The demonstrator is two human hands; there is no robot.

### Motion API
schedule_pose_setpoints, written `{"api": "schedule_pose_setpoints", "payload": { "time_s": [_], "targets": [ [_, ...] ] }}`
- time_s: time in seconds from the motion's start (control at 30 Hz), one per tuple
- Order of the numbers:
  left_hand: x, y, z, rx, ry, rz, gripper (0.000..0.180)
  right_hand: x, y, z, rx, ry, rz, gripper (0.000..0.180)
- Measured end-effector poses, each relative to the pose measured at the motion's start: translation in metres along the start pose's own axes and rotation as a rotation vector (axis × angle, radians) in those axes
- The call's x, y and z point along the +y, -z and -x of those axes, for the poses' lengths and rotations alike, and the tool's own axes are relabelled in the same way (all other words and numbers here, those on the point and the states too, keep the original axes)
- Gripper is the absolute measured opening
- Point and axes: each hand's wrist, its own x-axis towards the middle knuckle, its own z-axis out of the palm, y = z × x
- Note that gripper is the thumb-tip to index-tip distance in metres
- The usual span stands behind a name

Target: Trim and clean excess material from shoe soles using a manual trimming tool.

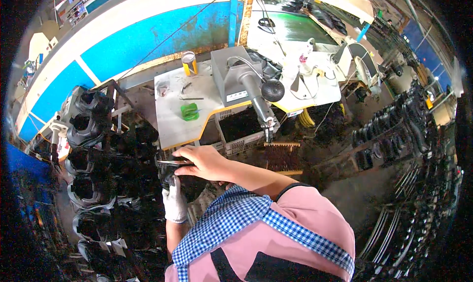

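My right hand (209,162), bare, reaches across to the left with its fingers closed round a slim metal cutting tool, which looks like scissors (173,162). The blades point left, over a dark piece (166,172) whose kind I cannot make out. Just below, my left hand (174,201) wears a white glove, and its fingers close on that black piece. Shadow and the right hand hide part of the left fingers. Both hands are near the front left corner of a white worktable (172,114), beside a rack of black moulded pieces (88,134).
A grey machine with a long arm (253,92) stands on the worktable, near a yellow can (189,64) and a green object (189,112). Below is a grey crate (241,143). A wooden-edged rack (283,158) stands nearby. Black items hang on racks (394,129) at right.
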Motion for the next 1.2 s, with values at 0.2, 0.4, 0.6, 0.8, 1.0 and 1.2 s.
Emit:
{"api": "schedule_pose_setpoints", "payload": {
  "time_s": [0.2,0.4,0.6,0.8,1.0,1.2],
  "targets": [
    [0.022,-0.009,-0.007,0.111,0.070,0.137,0.036,-0.002,0.007,-0.012,-0.004,0.028,0.052,0.043],
    [0.007,0.010,-0.020,0.038,-0.685,-1.077,0.035,0.000,0.008,-0.021,0.065,0.088,0.084,0.039],
    [0.035,0.007,-0.018,-0.100,0.040,-0.783,0.066,0.001,0.004,-0.025,0.058,0.070,0.112,0.039],
    [0.056,-0.016,-0.029,0.075,0.059,-0.001,0.033,0.002,0.011,-0.029,-0.014,-0.028,0.190,0.035],
    [0.054,-0.026,-0.047,0.003,-0.086,0.105,0.032,0.020,0.011,-0.029,0.069,0.026,0.150,0.028],
    [0.057,-0.024,-0.050,-0.026,-0.167,-0.053,0.034,0.038,0.006,-0.030,-0.078,-0.126,-0.242,0.032]
  ]
}}
